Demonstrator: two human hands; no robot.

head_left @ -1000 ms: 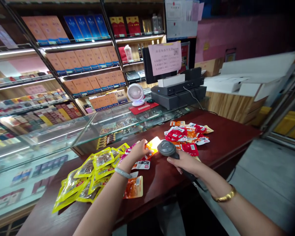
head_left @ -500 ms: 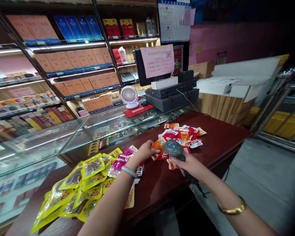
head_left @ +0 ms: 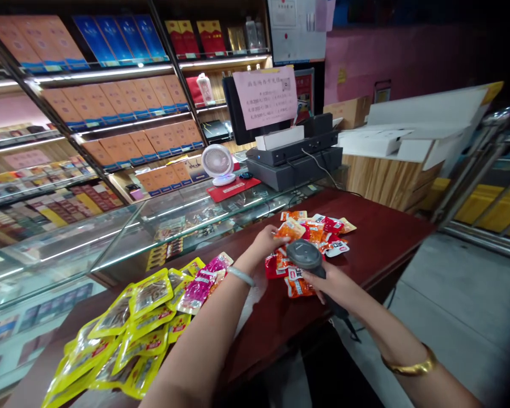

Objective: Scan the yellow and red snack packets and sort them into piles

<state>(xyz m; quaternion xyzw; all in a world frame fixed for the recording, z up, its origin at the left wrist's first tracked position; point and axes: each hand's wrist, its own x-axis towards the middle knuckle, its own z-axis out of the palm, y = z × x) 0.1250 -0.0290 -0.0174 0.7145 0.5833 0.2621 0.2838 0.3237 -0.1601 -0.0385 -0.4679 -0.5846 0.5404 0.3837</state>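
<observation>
My left hand [head_left: 269,242] pinches an orange snack packet [head_left: 289,229] by its near edge, over a heap of red and orange packets [head_left: 323,226]. A dark grey barcode scanner [head_left: 305,254] is in my right hand [head_left: 332,283], its head close above the heap and its cable hanging below. Part of the heap lies hidden behind the scanner. To the left of my left forearm lie yellow snack bags [head_left: 151,294] in a pile, with magenta packets [head_left: 202,286] at their right edge.
The dark red table [head_left: 391,235] carries all the packets. Behind it run a glass display counter [head_left: 161,226], a small white fan [head_left: 218,163] and a black cash drawer [head_left: 293,167]. A monitor with a pink notice [head_left: 266,99] stands further back. A metal railing [head_left: 480,187] is at right.
My left hand has lifted the orange packet up off the heap, beside the scanner head. The scanner has shifted slightly right. My view has moved a little, so the background sits further left.
</observation>
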